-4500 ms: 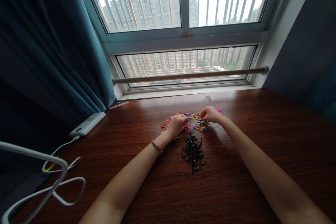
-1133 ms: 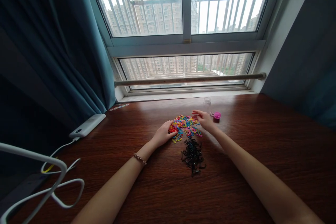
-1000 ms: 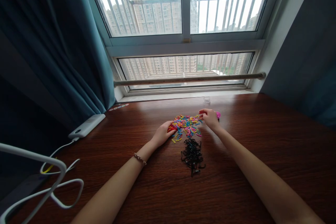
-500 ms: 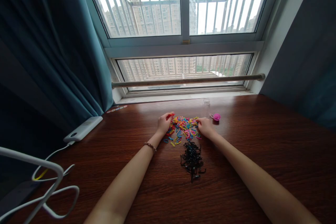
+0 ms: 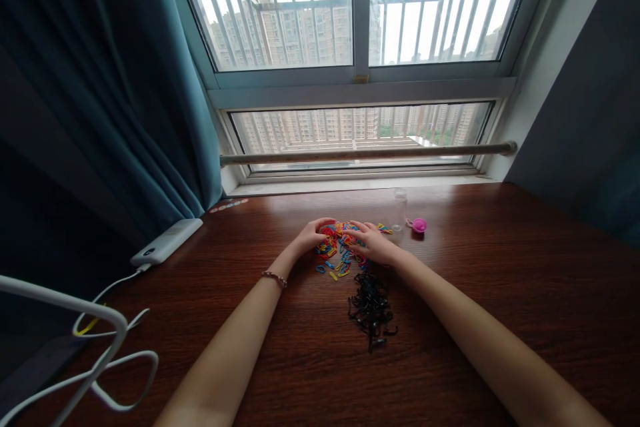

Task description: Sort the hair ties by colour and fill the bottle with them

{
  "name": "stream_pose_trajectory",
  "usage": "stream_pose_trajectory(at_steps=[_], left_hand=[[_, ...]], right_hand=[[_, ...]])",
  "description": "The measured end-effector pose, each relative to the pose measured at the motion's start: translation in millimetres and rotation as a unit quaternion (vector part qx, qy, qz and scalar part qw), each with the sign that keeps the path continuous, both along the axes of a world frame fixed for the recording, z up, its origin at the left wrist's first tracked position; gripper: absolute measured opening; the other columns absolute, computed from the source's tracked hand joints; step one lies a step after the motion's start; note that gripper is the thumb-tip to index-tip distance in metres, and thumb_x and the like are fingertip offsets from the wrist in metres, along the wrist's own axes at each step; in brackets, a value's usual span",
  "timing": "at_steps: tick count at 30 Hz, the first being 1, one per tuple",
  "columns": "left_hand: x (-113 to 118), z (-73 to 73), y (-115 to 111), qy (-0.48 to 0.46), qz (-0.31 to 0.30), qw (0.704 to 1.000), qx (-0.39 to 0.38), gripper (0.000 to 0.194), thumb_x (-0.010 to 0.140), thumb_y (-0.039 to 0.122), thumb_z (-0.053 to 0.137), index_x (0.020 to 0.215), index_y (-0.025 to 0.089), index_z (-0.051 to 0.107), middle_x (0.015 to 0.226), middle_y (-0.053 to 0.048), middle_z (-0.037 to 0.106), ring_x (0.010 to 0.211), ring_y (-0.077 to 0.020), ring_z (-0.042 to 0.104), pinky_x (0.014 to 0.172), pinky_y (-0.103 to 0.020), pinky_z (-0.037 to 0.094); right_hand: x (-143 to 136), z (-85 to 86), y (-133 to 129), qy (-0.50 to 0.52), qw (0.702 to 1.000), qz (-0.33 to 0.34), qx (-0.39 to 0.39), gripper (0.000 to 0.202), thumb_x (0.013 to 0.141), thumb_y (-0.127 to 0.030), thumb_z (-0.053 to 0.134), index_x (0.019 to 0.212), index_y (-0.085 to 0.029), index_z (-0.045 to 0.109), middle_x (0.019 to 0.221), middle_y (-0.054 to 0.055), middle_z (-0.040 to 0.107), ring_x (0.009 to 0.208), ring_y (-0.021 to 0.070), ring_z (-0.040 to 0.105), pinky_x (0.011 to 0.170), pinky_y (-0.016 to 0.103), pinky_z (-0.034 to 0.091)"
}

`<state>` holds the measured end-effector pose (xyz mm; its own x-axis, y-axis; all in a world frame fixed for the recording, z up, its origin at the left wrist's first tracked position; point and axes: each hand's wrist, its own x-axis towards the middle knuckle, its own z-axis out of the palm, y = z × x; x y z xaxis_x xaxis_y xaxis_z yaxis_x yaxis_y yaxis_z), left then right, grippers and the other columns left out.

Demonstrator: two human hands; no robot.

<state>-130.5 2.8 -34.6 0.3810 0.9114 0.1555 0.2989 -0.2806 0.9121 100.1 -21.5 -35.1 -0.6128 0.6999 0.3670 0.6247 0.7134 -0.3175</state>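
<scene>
A loose pile of small, colourful plastic links (image 5: 342, 255), oval in shape, lies on the brown table. My left hand (image 5: 311, 235) curves around the pile's left edge, thumb and fingers apart, with nothing visibly held. Over the pile's right side rests my right hand (image 5: 373, 244), its fingers spread and touching or just above the links; some links are hidden under it. Closer to me is a heap of small black hook-like pieces (image 5: 371, 307). A clear jar (image 5: 399, 210) stands behind my right hand, and a pink lid (image 5: 419, 226) lies beside it.
At the left, a white power strip-like box (image 5: 167, 241) with a white cable (image 5: 113, 285) sits on the table (image 5: 280, 373). A blue curtain (image 5: 165, 100) hangs there. A metal rail (image 5: 370, 155) crosses the window at the back.
My right hand has moved left over the colourful links and its fingers have spread. My left hand has opened; the red piece at its fingertips is no longer seen there. The view has shifted slightly.
</scene>
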Motion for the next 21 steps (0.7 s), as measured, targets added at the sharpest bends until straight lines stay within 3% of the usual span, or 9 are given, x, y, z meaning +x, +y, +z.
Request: stream_pose_trajectory(at_steps=[4, 7, 12, 16, 21], left_hand=[[-8.7, 11.9, -4.8, 0.080, -0.062, 0.994, -0.042, 0.061, 0.055, 0.013, 0.062, 0.115, 0.012, 0.052, 0.113, -0.010, 0.058, 0.102, -0.0225, 0.054, 0.090, -0.034, 0.041], [-9.8, 19.9, -8.2, 0.134, -0.038, 0.990, -0.027, 0.062, 0.053, 0.018, 0.068, 0.113, 0.011, 0.054, 0.105, -0.010, 0.061, 0.090, -0.0223, 0.058, 0.080, -0.032, 0.046], [-4.1, 27.2, -8.8, 0.228, 0.036, 0.971, 0.057, 0.032, 0.061, 0.025, 0.062, 0.090, 0.011, 0.066, 0.077, -0.006, 0.066, 0.070, -0.0183, 0.060, 0.064, -0.027, 0.046], [2.2, 34.6, -7.4, 0.210, 0.071, 0.965, 0.140, 0.032, 0.067, 0.025, 0.057, 0.097, 0.014, 0.063, 0.086, -0.005, 0.067, 0.076, -0.0172, 0.060, 0.070, -0.026, 0.046], [9.0, 48.6, -13.1, 0.206, 0.075, 0.959, 0.182, 0.039, 0.075, 0.030, 0.053, 0.111, 0.016, 0.056, 0.100, -0.007, 0.064, 0.087, -0.0183, 0.060, 0.079, -0.025, 0.044]], right_hand=[[-8.9, 0.4, 9.8, -0.036, 0.999, -0.023, -0.027, 0.034, 0.075, -0.037, 0.060, 0.108, -0.026, 0.060, 0.118, 0.008, 0.052, 0.103, 0.0258, 0.046, 0.089, 0.040, 0.034], [-9.6, 1.3, 11.0, 0.023, 0.999, -0.025, -0.030, 0.020, 0.075, -0.024, 0.061, 0.094, -0.021, 0.065, 0.096, 0.007, 0.060, 0.090, 0.0199, 0.053, 0.081, 0.031, 0.040], [-0.8, 13.9, 11.6, 0.158, 0.986, -0.044, -0.036, 0.017, 0.072, -0.010, 0.058, 0.085, -0.018, 0.066, 0.086, 0.005, 0.065, 0.081, 0.0166, 0.059, 0.075, 0.027, 0.044], [7.1, 29.1, 14.5, 0.233, 0.970, -0.052, -0.034, 0.019, 0.073, -0.011, 0.057, 0.087, -0.018, 0.067, 0.086, 0.004, 0.068, 0.081, 0.0170, 0.061, 0.075, 0.028, 0.046], [14.5, 41.2, 16.7, 0.254, 0.964, -0.040, -0.073, 0.021, 0.075, -0.014, 0.055, 0.093, -0.018, 0.066, 0.089, 0.004, 0.068, 0.082, 0.0164, 0.062, 0.074, 0.028, 0.048]])
